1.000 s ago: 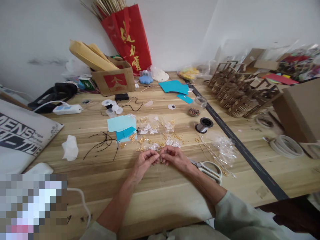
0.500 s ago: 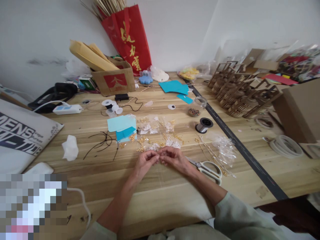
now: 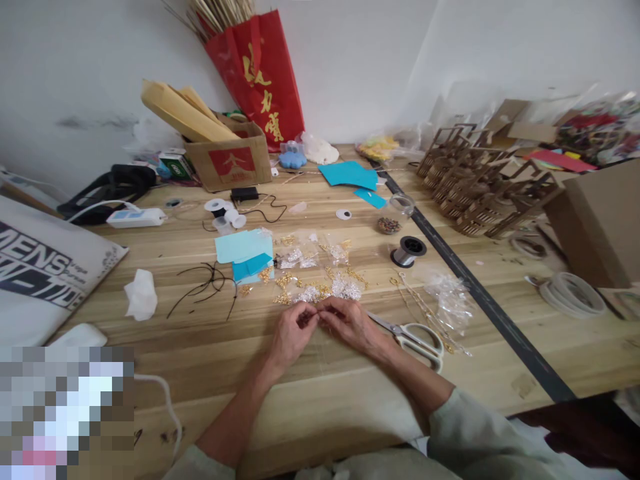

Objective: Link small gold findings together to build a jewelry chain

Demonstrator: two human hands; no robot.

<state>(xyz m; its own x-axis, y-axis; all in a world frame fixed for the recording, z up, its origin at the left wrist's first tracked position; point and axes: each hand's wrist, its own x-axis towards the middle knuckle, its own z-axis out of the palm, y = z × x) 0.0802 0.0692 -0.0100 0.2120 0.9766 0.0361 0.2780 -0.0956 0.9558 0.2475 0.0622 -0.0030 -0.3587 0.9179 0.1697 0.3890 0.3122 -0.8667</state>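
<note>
In the head view my left hand [image 3: 294,331] and my right hand [image 3: 347,321] meet fingertip to fingertip over the wooden table. Both are closed in a pinch, and whatever lies between the fingers is too small to make out. Just beyond them are loose piles of silver beads [image 3: 346,287] and gold beads [image 3: 284,283]. Scissors [image 3: 417,341] with pale handles lie beside my right wrist. Farther right are gold and silver chains [image 3: 425,312] next to crumpled clear plastic bags [image 3: 449,297].
A spool of wire [image 3: 409,251] and a jar of beads [image 3: 395,217] stand beyond my right hand. Black cords [image 3: 207,287] and light blue sheets [image 3: 240,248] lie to the left. Wooden lanterns [image 3: 480,180] and a cardboard box [image 3: 597,223] occupy the right; a red bag [image 3: 260,80] leans behind.
My hands have shifted very slightly, and the left hand's fingers are a bit more curled. Both hands stay together at the same place; the things on the table have not moved.
</note>
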